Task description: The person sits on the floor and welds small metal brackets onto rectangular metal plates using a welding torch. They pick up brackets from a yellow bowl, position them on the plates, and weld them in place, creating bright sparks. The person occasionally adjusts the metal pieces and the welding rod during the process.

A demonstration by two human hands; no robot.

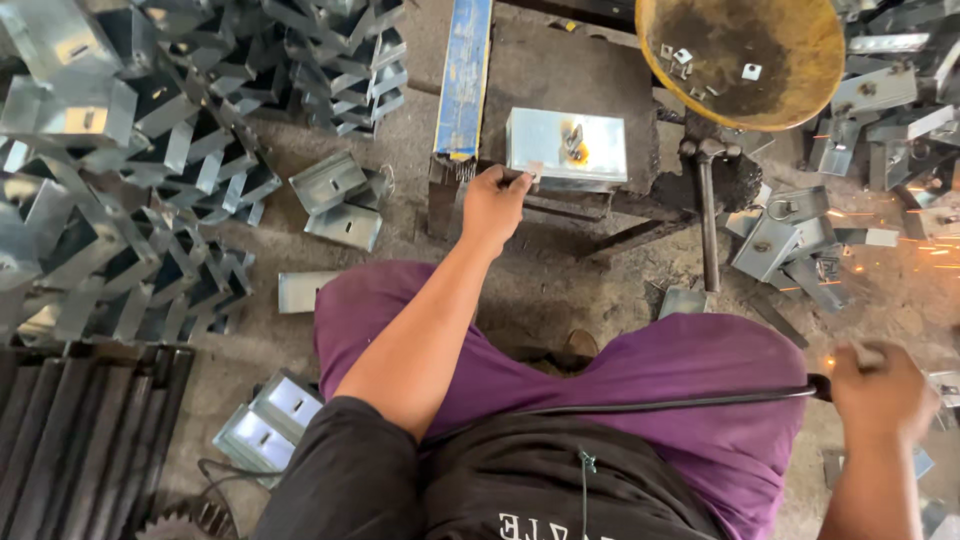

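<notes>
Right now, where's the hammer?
The hammer lies just right of the metal box that the left hand touches, its head below the yellow bowl.

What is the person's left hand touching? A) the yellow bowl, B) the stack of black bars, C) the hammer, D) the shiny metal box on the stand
D: the left hand has its fingertips on the front edge of the metal box; the hammer lies apart.
</notes>
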